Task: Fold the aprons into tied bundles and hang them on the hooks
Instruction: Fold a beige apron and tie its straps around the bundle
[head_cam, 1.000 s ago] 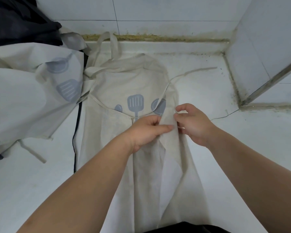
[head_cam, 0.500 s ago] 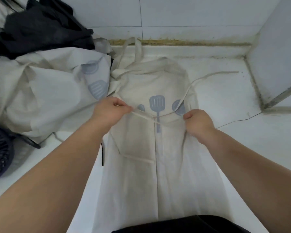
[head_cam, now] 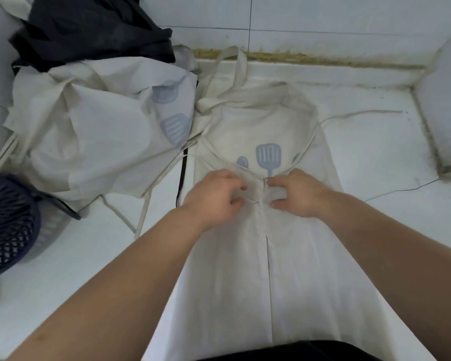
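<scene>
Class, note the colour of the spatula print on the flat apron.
Pale blue-grey spatula print on a cream apron; head view.

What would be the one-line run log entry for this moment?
stage: folding apron | left hand: pinches fabric at centre | right hand: pinches fabric at centre | bundle: not yet tied

Dark mesh basket (head_cam: 8,217) at left edge, on white floor (head_cam: 375,165).

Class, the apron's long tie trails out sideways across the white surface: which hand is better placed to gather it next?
Probably the right hand: the tie trails off the apron on that side and passes close by it. The left hand would have to reach across the right.
</scene>
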